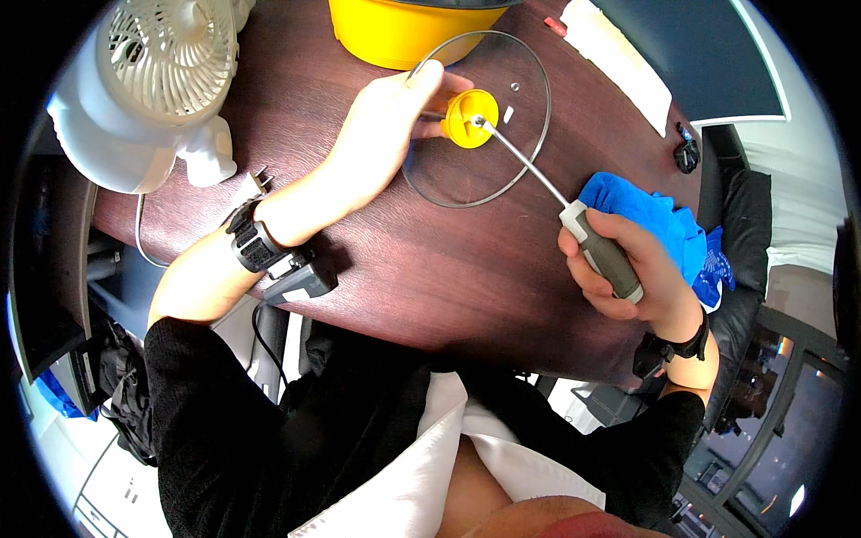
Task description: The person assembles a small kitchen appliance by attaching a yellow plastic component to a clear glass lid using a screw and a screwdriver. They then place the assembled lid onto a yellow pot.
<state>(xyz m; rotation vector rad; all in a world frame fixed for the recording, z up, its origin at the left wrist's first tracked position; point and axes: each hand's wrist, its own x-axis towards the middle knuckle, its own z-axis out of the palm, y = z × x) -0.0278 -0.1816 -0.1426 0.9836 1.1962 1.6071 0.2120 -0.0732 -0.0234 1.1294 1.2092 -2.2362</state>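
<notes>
My left hand [395, 117] is closed on a round clear glass lid [462, 177] with a thin metal rim, its fingers reaching under the glass by the yellow knob [461, 133] at the centre. In my right hand [653, 269] is a screwdriver [603, 253] with a grey handle, gripped with the fingers wrapped round it. Its long metal shaft slants up and left, and the tip meets the middle of the yellow knob. How the tip sits in the knob is too small to tell.
At the far side stands a yellow pot [386, 40]. A white fan [152, 99] occupies the left, beside a power plug [257, 182]. A black box-shaped device [300, 280] lies under my left wrist. Right of the lid are a blue cloth [650, 220], white paper [623, 63] and a small black object [687, 152].
</notes>
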